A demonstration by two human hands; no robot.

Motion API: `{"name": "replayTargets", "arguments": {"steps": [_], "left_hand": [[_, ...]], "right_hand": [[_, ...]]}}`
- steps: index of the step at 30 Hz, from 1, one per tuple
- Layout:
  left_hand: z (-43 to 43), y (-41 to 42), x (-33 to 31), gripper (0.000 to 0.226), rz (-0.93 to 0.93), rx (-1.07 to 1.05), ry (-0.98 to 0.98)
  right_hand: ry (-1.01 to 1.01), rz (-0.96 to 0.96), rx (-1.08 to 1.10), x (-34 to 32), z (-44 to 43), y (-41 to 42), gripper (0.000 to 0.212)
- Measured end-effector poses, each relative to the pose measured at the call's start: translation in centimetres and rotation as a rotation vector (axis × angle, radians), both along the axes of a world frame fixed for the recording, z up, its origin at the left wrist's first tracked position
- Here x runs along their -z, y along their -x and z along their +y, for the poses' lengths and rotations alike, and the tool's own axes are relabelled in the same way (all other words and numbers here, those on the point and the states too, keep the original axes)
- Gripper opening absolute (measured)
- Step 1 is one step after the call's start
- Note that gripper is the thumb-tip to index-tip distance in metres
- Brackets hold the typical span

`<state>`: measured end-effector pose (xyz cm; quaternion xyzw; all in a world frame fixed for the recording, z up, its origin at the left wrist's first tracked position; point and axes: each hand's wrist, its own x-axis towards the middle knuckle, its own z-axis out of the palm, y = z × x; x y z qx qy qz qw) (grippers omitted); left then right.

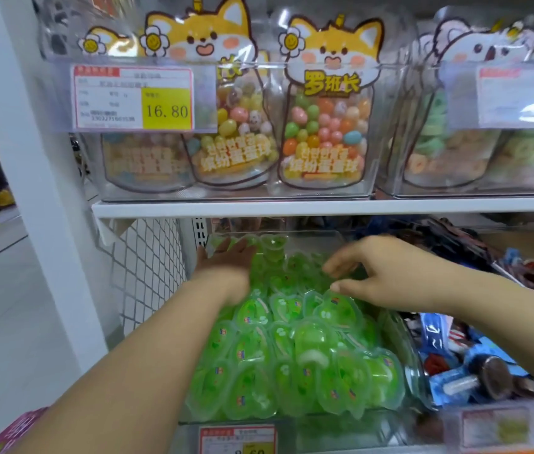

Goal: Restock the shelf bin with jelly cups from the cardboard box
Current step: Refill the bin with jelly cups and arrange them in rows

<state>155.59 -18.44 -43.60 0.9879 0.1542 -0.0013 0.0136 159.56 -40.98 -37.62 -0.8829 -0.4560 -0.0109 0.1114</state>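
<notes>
A clear shelf bin (414, 358) on the lower shelf is heaped with several green jelly cups (291, 352). My left hand (226, 257) lies flat with straight fingers on the cups at the bin's back left. My right hand (373, 270) hovers over the back right of the pile, fingers loosely curled downward and touching the cups; I cannot see a cup held in it. The cardboard box is out of view, apart from a pink and green corner (16, 430) at the bottom left that may belong to it.
The shelf above (291, 206) carries clear bins of candy bags with fox figures and a 16.80 price tag (134, 98). Right of the jelly bin lie blue and dark snack packets (475, 375). A white wire mesh panel (147, 267) stands at the left.
</notes>
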Motion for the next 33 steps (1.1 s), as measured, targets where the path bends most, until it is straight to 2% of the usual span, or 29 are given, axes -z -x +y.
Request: {"name": "replayTargets", "arguments": {"steps": [4,9,13,16,18,21,23,26,29,31,33], "left_hand": [[-0.6,0.6,0.0,0.064,-0.005,0.005,-0.029],[-1.2,1.7,-0.1,0.062,-0.027,0.034,-0.046],[-1.3,2.1,-0.4,0.063,-0.027,0.037,-0.049],[-1.6,1.8,-0.4,0.063,-0.033,0.047,-0.063],[-1.6,1.3,-0.3,0.062,-0.051,0.056,-0.091],[-1.9,0.5,-0.4,0.061,-0.118,0.082,-0.086],[-2.3,-0.1,-0.8,0.055,-0.258,0.110,0.016],[-3.4,-1.0,-1.8,0.034,-0.515,0.130,0.364],[-3.9,-1.4,-2.3,0.013,-0.609,0.101,0.516],[-3.7,-1.7,-2.2,0.003,-0.637,0.069,0.570],[-3.4,-2.1,-1.9,0.010,-0.672,0.007,0.744]], "right_hand": [[0.145,-0.093,-0.029,0.6,-0.7,0.4,0.039],[0.075,-0.306,0.016,2.1,-0.5,0.4,0.027],[0.058,-0.195,0.035,1.9,0.1,0.0,0.015],[-0.126,-0.188,0.057,1.3,1.1,-0.9,0.012],[-0.252,-0.184,0.150,0.8,2.5,-2.1,0.015],[-0.307,-0.063,0.259,0.9,4.6,-3.9,0.023],[-0.331,0.011,0.197,1.2,5.4,-4.9,0.025],[-0.386,0.174,0.086,1.5,5.9,-5.3,0.012],[-0.447,0.254,0.000,1.9,6.2,-5.2,0.017],[-0.555,0.287,0.018,2.5,6.5,-5.1,0.015],[-0.794,0.459,0.148,2.9,6.7,-5.0,0.011]]}}
